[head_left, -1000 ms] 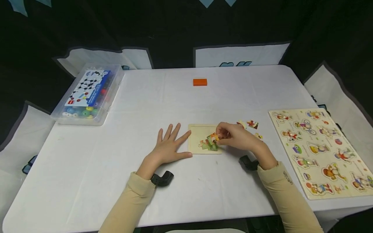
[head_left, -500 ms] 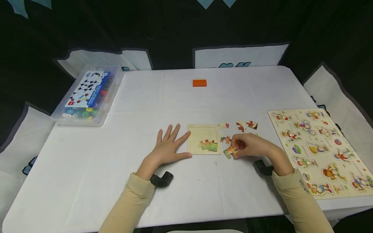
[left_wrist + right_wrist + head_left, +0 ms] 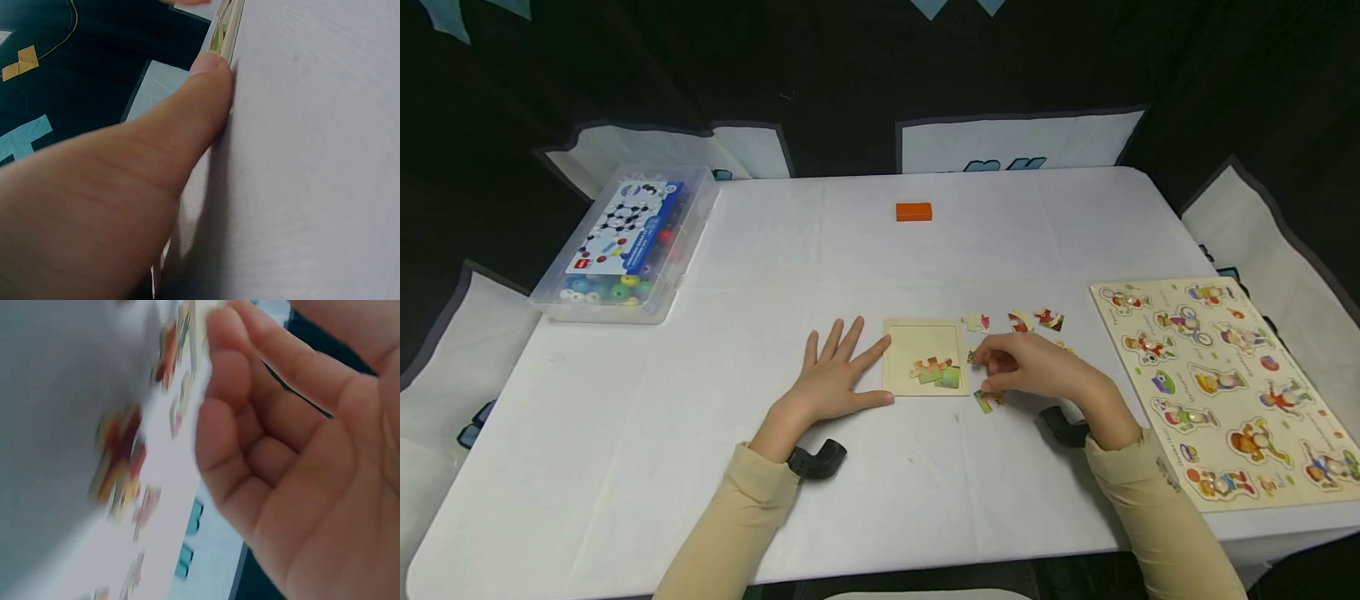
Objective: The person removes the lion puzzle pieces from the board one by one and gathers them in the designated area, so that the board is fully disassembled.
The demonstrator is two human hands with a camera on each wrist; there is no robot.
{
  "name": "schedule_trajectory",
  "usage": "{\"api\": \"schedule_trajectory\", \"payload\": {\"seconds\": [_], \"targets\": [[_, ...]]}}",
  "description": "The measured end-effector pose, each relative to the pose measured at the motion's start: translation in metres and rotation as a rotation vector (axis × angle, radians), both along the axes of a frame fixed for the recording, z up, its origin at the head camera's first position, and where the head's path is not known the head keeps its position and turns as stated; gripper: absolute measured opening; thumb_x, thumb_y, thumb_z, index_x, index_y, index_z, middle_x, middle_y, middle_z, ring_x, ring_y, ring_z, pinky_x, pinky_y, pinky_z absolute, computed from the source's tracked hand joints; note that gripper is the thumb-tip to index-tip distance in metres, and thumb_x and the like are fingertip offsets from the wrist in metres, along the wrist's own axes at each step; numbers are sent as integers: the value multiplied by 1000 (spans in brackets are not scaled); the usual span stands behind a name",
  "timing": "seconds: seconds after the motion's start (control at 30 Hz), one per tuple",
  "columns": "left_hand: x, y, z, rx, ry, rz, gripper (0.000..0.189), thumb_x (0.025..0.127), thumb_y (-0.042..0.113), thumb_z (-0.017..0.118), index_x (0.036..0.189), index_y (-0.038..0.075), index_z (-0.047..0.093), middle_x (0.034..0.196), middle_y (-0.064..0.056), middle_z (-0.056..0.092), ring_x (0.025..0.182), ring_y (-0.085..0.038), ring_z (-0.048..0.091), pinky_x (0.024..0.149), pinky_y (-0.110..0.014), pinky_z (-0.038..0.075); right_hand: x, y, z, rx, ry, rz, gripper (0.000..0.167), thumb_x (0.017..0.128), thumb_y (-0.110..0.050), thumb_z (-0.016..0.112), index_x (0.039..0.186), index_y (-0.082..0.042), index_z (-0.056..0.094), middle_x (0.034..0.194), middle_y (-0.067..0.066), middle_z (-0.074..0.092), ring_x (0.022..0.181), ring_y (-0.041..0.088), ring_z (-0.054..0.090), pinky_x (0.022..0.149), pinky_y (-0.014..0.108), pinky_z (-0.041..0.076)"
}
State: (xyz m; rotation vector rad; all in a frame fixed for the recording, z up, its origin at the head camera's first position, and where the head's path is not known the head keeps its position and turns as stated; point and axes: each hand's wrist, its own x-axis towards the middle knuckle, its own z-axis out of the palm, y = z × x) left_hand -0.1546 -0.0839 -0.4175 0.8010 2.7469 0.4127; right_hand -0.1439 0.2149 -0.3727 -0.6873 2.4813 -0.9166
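In the head view my left hand (image 3: 831,383) lies flat on the table with fingers spread. Its index fingertip and thumb touch the left edge of a small square wooden puzzle tray (image 3: 923,336). A few joined jigsaw pieces (image 3: 936,373) lie in the tray's lower right part. My right hand (image 3: 1037,367) is just right of the tray, thumb and index finger apart over loose pieces, and no held piece shows. One jigsaw piece (image 3: 983,403) lies below its thumb; another peeks out at its index fingertip, mostly hidden. In the right wrist view the fingers are loosely bent.
Several loose jigsaw pieces (image 3: 1049,319) lie beyond my right hand. A large picture puzzle board (image 3: 1217,392) is at the table's right. An orange block (image 3: 913,212) sits toward the back. At the far left stands a clear plastic box (image 3: 625,242) of coloured balls.
My right hand has carried a jigsaw piece from over the tray to the table on its right and let it go. Now it is slightly farther up and left. My left hand stays put.
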Motion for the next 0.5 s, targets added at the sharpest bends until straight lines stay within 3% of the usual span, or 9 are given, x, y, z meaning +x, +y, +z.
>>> {"api": "schedule_trajectory", "payload": {"seconds": [0.1, 0.27, 0.5], "targets": [[0, 0, 0, 4, -4, -1, 81, 80, 66, 47, 145, 29, 18, 150, -12, -4, 134, -33, -12, 100, -56, -11, -6, -16, 0, -17, 9, 4, 31, 82, -14, 68, 110, -4, 59, 78, 1, 56, 60, 14, 54, 62, 30, 45], [-1, -1, 1, -3, -5, 1, 81, 80, 66, 47, 145, 29, 19, 151, -12, -3, 134, -33, -11, 100, -56, -10, -16, -38, -7, 31, 102, 65, 41, 81, -16, 69, 118, -6, 57, 97, 5, 54, 78, 17, 53, 72, 32, 45], [-1, -1, 2, -6, -13, 0, 81, 80, 66, 47, 145, 29, 19, 150, -12, -3, 134, -33, -11, 101, -55, -10, -20, -49, -15, 65, 148, 97, 33, 80, -17, 71, 110, -7, 60, 101, 6, 51, 86, 18, 48, 75, 32, 43]]}}
